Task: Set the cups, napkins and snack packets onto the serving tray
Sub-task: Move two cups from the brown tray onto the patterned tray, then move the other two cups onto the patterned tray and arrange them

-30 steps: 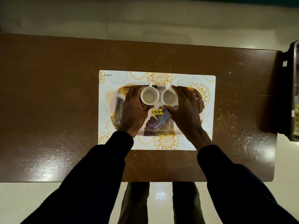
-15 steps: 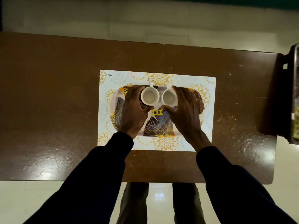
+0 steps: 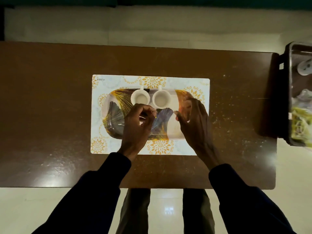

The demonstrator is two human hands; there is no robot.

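Two white cups, the left one (image 3: 140, 99) and the right one (image 3: 161, 99), stand side by side at the far edge of the patterned serving tray (image 3: 112, 115), handles pointing away. My left hand (image 3: 136, 125) hovers over the tray's middle just short of the cups. Its fingers curl in against the thumb, and a sliver of a yellow sticker (image 3: 155, 117) shows at the fingertips. My right hand (image 3: 194, 122) is over the tray's right part, fingers apart and holding nothing. Neither hand touches a cup.
The tray lies on a white and orange floral placemat (image 3: 185, 81) on a brown table (image 3: 50, 107). A black crate (image 3: 287, 98) stands past the table's right end, with a green-yellow packet (image 3: 301, 123) and a pale object (image 3: 305, 68) in it.
Both hands have let go of the cups and drawn back toward me. My right hand has shifted right, and my left hand's fingers have curled in. The cups stay on the tray.
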